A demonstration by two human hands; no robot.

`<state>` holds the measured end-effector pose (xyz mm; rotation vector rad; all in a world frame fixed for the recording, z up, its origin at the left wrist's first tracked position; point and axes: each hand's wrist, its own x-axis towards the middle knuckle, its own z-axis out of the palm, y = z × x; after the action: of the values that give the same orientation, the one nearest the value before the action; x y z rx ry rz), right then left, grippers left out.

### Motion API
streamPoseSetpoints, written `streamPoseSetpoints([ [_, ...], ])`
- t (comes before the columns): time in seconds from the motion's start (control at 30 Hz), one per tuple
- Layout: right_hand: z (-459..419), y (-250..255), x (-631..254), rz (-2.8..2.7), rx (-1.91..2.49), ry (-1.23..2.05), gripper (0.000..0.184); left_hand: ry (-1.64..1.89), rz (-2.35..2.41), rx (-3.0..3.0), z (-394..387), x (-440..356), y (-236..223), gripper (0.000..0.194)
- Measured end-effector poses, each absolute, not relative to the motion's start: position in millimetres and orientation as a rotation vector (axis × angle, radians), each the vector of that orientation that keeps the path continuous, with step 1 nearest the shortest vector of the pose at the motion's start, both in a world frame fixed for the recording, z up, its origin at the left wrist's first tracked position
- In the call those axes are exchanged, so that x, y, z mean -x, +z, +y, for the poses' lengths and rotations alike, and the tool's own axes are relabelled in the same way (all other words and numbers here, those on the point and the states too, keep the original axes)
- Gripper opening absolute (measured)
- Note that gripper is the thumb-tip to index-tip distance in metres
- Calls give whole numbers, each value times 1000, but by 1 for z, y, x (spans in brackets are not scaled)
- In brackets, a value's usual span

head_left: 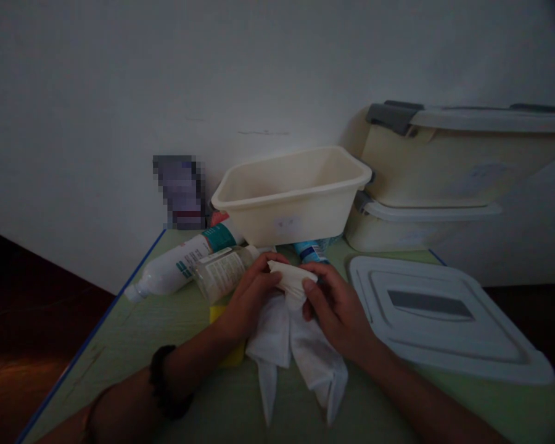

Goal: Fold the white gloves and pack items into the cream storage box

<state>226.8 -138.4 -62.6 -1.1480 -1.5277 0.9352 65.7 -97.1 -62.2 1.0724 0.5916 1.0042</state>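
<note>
Between my two hands is a limp white cloth [272, 336], its upper edge gathered and folded. Two loose parts hang from it over the table, tapering to points. My left hand [254, 293] pinches the left end of the fold between thumb and fingers. At the right end, my right hand [333, 302] grips it the same way, thumb on top. A yellow item [234, 354] lies partly hidden behind my left forearm. Close behind my left hand lies a clear bottle [222, 271] with a printed label, on its side.
A cream open bin [300, 216] stands tilted near the wall. Left of it are a white bottle [171, 268] on its side and a blurred-out object [182, 191]. A blue-labelled item [311, 251] lies under its front. Two lidded boxes [435, 166] are stacked right, behind a loose lid [444, 345].
</note>
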Motion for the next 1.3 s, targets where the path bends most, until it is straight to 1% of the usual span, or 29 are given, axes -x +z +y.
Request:
streamPoseSetpoints([
  [0.17, -139, -62, -228, -1536, 1157, 914, 21, 1015, 569, -1058, -92, -65, -67, 16],
  [0.4, -139, -63, -227, -1498, 1159, 916, 21, 1009, 699, -1121, -99, -67, -57, 15],
  [0.57, -137, -63, -227, -1487, 1158, 1055, 27, 1087, 826, -1166, -102, -70, -47, 10],
  [0.67, -136, -62, -225, -1493, 1164, 1127, 28, 1126, 881, -1215, -102, -72, -45, 8],
  [0.73, -135, -62, -224, -1461, 1178, 1133, 25, 1121, 871, -1216, -103, -72, -44, 9],
  [0.9, -135, -63, -222, -1364, 1138, 1146, 21, 1042, 838, -1191, -103, -72, -43, 25],
  [1.03, -135, -63, -223, -1386, 1131, 1138, 20, 982, 791, -1189, -101, -73, -46, 22],
  [1.3, -135, -63, -225, -1381, 1162, 1175, 21, 1037, 681, -1262, -99, -72, -54, 16],
])
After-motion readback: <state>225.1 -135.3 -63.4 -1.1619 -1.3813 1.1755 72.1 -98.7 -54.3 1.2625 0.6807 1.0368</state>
